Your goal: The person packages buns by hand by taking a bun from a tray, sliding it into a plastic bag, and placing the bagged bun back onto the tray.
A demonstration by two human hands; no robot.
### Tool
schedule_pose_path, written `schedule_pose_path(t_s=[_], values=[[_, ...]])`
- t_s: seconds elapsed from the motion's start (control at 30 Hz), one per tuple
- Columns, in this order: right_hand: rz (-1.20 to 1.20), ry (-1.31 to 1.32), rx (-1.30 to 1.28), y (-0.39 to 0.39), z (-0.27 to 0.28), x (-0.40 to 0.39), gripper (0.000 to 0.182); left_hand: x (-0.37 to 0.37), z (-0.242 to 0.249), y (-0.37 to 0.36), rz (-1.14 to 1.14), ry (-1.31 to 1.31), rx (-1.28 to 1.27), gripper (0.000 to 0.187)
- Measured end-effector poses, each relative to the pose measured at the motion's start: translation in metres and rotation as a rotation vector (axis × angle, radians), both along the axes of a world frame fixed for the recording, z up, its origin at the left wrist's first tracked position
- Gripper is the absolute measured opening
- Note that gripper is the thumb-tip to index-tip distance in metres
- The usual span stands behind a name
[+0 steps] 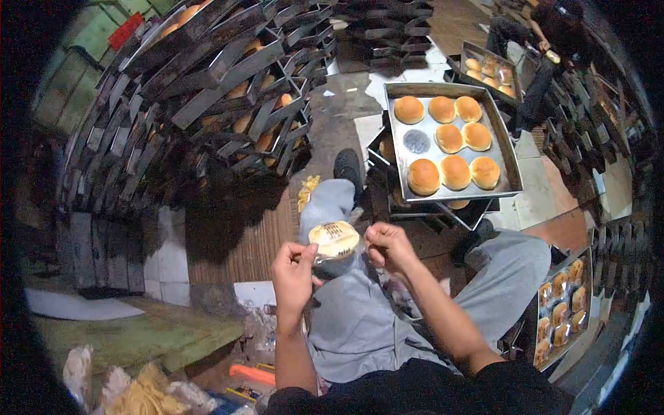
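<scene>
A bun in a clear printed wrapper (333, 241) hangs above the lap, between the two hands. My left hand (296, 270) pinches its left end between thumb and fingers. At the bun's right, my right hand (389, 245) is closed at the edge of the clear wrapper. Ahead, a metal tray (512, 162) stands on stacked trays and holds several unwrapped golden buns (454, 171). One spot in its left column shows a dark round mark (416, 141) with no bun on it.
Tall stacks of dark trays (228, 62) rise at the left. A tray of wrapped buns (561, 311) is at the lower right. A co-worker (546, 41) sits at the upper right by another bun tray (490, 71). Plastic bags (149, 391) lie lower left.
</scene>
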State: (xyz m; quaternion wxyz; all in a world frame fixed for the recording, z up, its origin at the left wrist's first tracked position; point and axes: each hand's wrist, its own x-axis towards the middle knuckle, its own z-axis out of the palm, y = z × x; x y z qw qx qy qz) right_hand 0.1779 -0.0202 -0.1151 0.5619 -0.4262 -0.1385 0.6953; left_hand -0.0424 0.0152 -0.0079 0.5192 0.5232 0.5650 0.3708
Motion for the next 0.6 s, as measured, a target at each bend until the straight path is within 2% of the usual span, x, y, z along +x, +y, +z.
schedule_pose_path(t_s=[0.03, 0.1, 0.17, 0.2, 0.27, 0.3, 0.37, 0.43, 0.47, 0.5, 0.53, 0.57, 0.6], values=[[0.006, 0.136, -0.098, -0.007, -0.004, -0.014, 0.02, -0.013, -0.019, -0.006, 0.01, 0.014, 0.001, 0.021], [0.014, 0.278, -0.156, -0.014, -0.02, -0.029, 0.024, -0.032, -0.05, -0.022, 0.045, -0.171, -0.359, 0.027], [0.025, 0.114, -0.148, -0.015, -0.024, -0.033, 0.025, -0.014, -0.049, -0.041, 0.095, -0.134, -0.358, 0.027], [0.018, 0.118, -0.157, -0.018, -0.022, -0.032, 0.025, 0.002, -0.042, -0.049, 0.104, -0.161, -0.303, 0.032], [-0.103, -0.201, -0.142, -0.011, -0.012, -0.016, 0.031, 0.029, -0.045, -0.058, 0.031, -0.27, -0.186, 0.044], [-0.154, -0.001, -0.167, -0.013, 0.004, 0.0, 0.04, 0.045, -0.044, -0.058, -0.061, -0.04, 0.029, 0.045], [-0.263, -0.078, 0.065, -0.013, -0.019, 0.02, 0.05, 0.06, -0.053, -0.05, -0.4, 0.606, 0.708, 0.046], [-0.173, -0.398, 0.016, -0.014, 0.005, 0.055, 0.061, 0.087, -0.037, -0.055, -0.392, 0.504, 0.686, 0.044], [-0.163, -0.44, 0.027, -0.004, 0.011, 0.075, 0.067, 0.096, -0.032, -0.055, -0.375, 0.422, 0.656, 0.041], [-0.157, -0.487, -0.001, 0.015, -0.005, 0.099, 0.063, 0.098, -0.032, -0.051, -0.383, 0.409, 0.662, 0.041], [-0.19, -0.617, -0.005, 0.03, 0.031, 0.114, 0.061, 0.098, -0.033, -0.049, -0.398, 0.276, 0.539, 0.038], [-0.159, -0.573, 0.06, 0.06, 0.009, 0.141, 0.06, 0.097, -0.033, -0.047, -0.413, 0.147, 0.411, 0.035], [-0.148, -0.581, 0.041, 0.083, 0.017, 0.162, 0.058, 0.096, -0.032, -0.044, -0.421, 0.188, 0.443, 0.028]])
